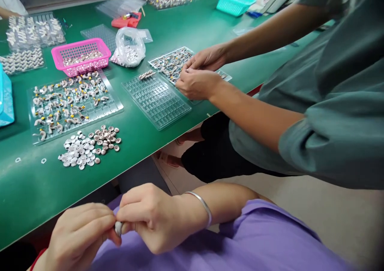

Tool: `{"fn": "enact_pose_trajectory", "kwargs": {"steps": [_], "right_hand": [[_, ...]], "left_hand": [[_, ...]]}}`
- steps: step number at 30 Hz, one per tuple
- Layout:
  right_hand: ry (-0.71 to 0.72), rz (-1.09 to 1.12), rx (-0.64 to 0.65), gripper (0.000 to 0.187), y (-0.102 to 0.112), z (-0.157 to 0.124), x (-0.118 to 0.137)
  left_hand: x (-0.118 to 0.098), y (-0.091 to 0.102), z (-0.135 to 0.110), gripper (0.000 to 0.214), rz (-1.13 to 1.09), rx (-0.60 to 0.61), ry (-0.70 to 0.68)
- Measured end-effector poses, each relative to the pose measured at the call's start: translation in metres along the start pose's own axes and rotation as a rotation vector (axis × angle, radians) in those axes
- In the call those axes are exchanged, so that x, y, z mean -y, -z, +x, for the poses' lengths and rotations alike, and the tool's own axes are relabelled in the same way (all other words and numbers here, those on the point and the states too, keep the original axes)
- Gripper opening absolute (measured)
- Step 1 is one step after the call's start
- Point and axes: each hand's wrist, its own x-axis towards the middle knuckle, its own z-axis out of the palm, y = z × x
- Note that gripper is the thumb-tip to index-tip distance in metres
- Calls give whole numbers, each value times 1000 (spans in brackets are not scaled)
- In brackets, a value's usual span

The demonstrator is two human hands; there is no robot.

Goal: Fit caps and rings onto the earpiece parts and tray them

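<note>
In front of my lap, my left hand (81,233) and my right hand (153,215) meet fingertip to fingertip. Between them they pinch a small grey-white earbud part (118,228), mostly covered by the fingers. On the table edge beyond lies a pile of small round caps, white ones (78,149) to the left and beige ones (106,137) to the right. Behind the pile, a clear tray (112,108) carries rows of curved earbud housings (72,101) with yellow bits sticking out.
A pink basket (81,65) and an open plastic bag (129,47) hold small parts. A clear slotted tray (157,99) lies near the co-worker's hands (201,73), which work over another filled tray (171,63). Two small white rings (43,161) lie at left. A turquoise basket (235,3) stands farther back.
</note>
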Motion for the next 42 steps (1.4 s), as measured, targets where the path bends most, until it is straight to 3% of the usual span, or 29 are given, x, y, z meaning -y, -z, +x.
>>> {"fn": "enact_pose_trajectory", "kwargs": {"steps": [6, 10, 14, 19, 24, 27, 30, 34, 38, 42], "right_hand": [[-41, -2, -91, 17, 11, 11, -10], [-177, -19, -23, 17, 24, 17, -12], [-199, -105, 51, 16, 27, 20, -13], [-164, -183, 48, 14, 22, 19, -14], [-33, -315, -43, 16, 16, 14, -16], [48, -421, -133, 18, 10, 12, -20], [104, -540, -196, 21, 3, 13, -28], [94, -705, -167, 18, -10, 13, -39], [117, -723, -178, 18, -22, 12, -45], [19, -497, -155, 14, -23, 14, -43]], "left_hand": [[15, 0, 0, 11, 157, -127, 107], [24, -13, 5, 13, 139, -263, 220], [25, -26, 1, 15, 61, -303, 366], [22, -29, -2, 19, -8, -290, 427], [19, -29, -2, 26, -104, -348, 486], [22, -34, -9, 22, -263, -448, 616], [29, -43, -20, 23, -346, -639, 749], [38, -56, -27, 31, -355, -757, 794], [39, -60, -25, 36, -352, -772, 790], [43, -56, -29, 35, -425, -689, 803]]}}
